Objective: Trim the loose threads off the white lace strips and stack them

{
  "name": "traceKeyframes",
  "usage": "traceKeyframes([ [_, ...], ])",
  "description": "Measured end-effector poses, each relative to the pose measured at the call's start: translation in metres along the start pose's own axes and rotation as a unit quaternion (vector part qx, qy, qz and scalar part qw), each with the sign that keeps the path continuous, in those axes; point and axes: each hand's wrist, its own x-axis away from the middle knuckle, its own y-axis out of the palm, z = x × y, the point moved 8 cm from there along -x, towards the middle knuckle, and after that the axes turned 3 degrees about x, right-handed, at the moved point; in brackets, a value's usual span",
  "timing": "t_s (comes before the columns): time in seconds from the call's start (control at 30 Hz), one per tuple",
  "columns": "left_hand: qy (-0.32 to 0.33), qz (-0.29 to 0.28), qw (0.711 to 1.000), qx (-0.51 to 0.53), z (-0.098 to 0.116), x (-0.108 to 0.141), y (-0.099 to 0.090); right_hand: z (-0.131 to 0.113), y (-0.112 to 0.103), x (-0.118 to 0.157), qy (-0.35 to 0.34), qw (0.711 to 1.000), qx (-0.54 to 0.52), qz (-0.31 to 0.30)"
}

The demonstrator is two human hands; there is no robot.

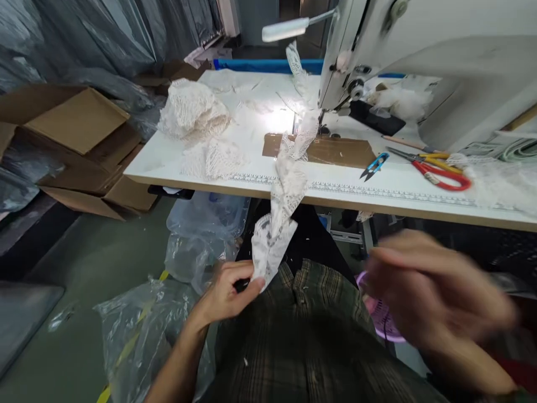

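My left hand pinches the near end of a white lace strip above my lap. From there the strip runs up over the table edge, across a brown cardboard piece, and on past the needle area of a white sewing machine. My right hand is off to the right, in front of the table and apart from the lace. Motion blurs it, so its fingers do not show clearly. Nearest to it on the table are red-handled scissors and blue thread snips.
Crumpled white lace lies on the left of the white table, and more lace on the right. A printed ruler runs along the front edge. Open cardboard boxes stand left; clear plastic bags and a purple basket are below.
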Motion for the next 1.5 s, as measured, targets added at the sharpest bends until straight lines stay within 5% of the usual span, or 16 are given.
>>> traceKeyframes([
  [0.1,-0.006,-0.057,0.998,-0.034,0.002,0.016,0.019,0.027,0.044,-0.011,0.042,0.994,0.002,-0.104],
  [0.2,-0.01,-0.007,0.996,-0.091,-0.006,0.009,0.033,0.085,0.101,0.002,0.192,0.94,-0.02,-0.281],
  [0.3,0.014,0.029,0.99,-0.134,-0.014,-0.003,0.051,0.121,0.133,0.02,0.279,0.895,-0.109,-0.33],
  [0.4,0.031,0.008,0.993,-0.115,-0.023,-0.013,0.06,0.134,0.141,0.026,0.292,0.893,-0.167,-0.298],
  [0.57,-0.035,0.146,0.988,-0.036,-0.05,-0.029,0.008,0.133,0.139,0.03,0.261,0.902,-0.178,-0.294],
  [0.7,-0.089,0.025,0.984,0.15,-0.073,-0.043,0.03,0.132,0.138,0.03,0.211,0.917,-0.124,-0.316],
  [0.77,-0.137,-0.008,0.958,0.25,-0.082,-0.04,0.051,0.13,0.133,0.029,0.182,0.924,-0.07,-0.33],
  [0.9,-0.238,0.049,0.901,0.358,-0.099,-0.024,0.068,0.109,0.095,0.011,0.07,0.935,0.085,-0.336],
  [0.97,-0.264,0.091,0.891,0.358,-0.103,-0.018,0.065,0.09,0.05,-0.015,0.018,0.96,0.117,-0.255],
  [1.03,-0.274,0.129,0.887,0.349,-0.104,-0.016,0.058,0.075,-0.012,-0.047,-0.013,0.98,0.165,-0.107],
  [1.1,-0.28,0.134,0.887,0.343,-0.103,-0.016,0.054,0.065,-0.069,-0.073,-0.064,0.961,0.27,0.015],
  [1.17,-0.287,0.113,0.889,0.338,-0.1,-0.017,0.054,0.068,-0.097,-0.095,-0.111,0.917,0.382,0.025],
  [1.33,-0.297,0.063,0.897,0.322,-0.097,-0.012,0.055,0.118,-0.104,-0.129,-0.053,0.863,0.498,-0.068],
  [1.43,-0.291,0.079,0.9,0.315,-0.099,-0.01,0.05,0.11,-0.084,-0.124,-0.049,0.853,0.518,-0.031],
  [1.5,-0.289,0.09,0.899,0.316,-0.099,-0.008,0.047,0.088,-0.065,-0.109,-0.065,0.877,0.476,0.024],
])
